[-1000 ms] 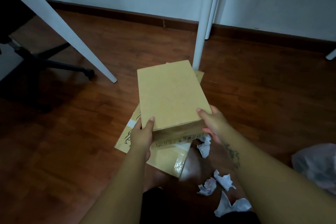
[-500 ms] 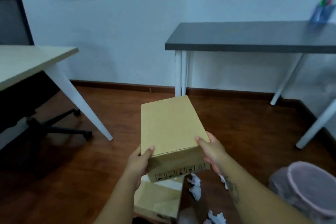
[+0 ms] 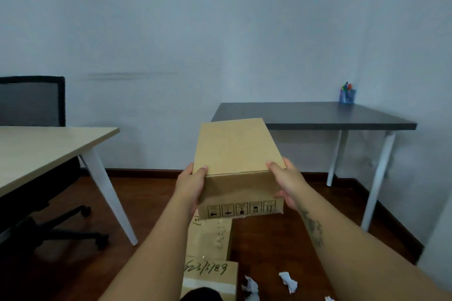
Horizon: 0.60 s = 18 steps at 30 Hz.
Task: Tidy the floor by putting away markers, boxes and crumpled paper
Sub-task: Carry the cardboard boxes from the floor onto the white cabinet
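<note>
Dark wooden floor, pale wall, brown skirting along the base. At left we note a light desk on white legs, with a black mesh chair behind it. At right a dark table stands against the wall. On its far side a blue cup holds markers.

Cardboard box: held in mid-air at the centre of view, clear of the floor. Its far edge overlaps the dark table's left corner in view; we cannot tell how near the two are. The near side panel carries a row of printed handling symbols.

Left hand: clamped on the box's near left corner, thumb laid on the top face, palm against the side. Its fingers are hidden.

Right hand: clamped on the near right corner, thumb on top, fingers curled round the side.

On the floor below the held box we log a flat carton. Nearer us lies a taped carton with handwritten numbers. We cannot tell whether these two overlap or only touch.

Crumpled paper: several white wads on the floor just right of the taped carton, apart from one another.
</note>
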Tool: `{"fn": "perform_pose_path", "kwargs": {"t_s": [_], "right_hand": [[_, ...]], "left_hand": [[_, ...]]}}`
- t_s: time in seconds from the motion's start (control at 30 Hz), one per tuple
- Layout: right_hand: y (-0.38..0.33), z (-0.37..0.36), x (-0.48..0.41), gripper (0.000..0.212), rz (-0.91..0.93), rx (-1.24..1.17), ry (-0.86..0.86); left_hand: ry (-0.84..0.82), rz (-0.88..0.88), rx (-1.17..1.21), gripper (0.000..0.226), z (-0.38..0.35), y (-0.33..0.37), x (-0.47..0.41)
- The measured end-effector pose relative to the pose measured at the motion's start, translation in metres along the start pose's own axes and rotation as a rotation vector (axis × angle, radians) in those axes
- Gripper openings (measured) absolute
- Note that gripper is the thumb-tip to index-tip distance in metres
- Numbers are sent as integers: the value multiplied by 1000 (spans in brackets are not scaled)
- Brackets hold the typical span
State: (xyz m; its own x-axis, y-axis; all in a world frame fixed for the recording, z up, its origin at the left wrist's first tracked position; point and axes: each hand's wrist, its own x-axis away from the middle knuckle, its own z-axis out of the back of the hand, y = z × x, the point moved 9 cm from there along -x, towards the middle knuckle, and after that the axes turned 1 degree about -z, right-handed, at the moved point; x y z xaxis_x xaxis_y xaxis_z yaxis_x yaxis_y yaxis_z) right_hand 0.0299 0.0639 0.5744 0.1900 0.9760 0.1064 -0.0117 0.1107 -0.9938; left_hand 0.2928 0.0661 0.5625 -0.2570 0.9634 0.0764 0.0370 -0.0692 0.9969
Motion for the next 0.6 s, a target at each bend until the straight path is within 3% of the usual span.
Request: {"fn": "perform_pose_path", "kwargs": {"t_s": [0.3,0.6], "right_hand": [[-114,27,45,54,165,-69,62],[-178,115,66,71,250,-77,206]], "left_hand": [[-59,-238,-19,23,-11,133,46],[-230,-318,3,25,-97,203,72]]}}
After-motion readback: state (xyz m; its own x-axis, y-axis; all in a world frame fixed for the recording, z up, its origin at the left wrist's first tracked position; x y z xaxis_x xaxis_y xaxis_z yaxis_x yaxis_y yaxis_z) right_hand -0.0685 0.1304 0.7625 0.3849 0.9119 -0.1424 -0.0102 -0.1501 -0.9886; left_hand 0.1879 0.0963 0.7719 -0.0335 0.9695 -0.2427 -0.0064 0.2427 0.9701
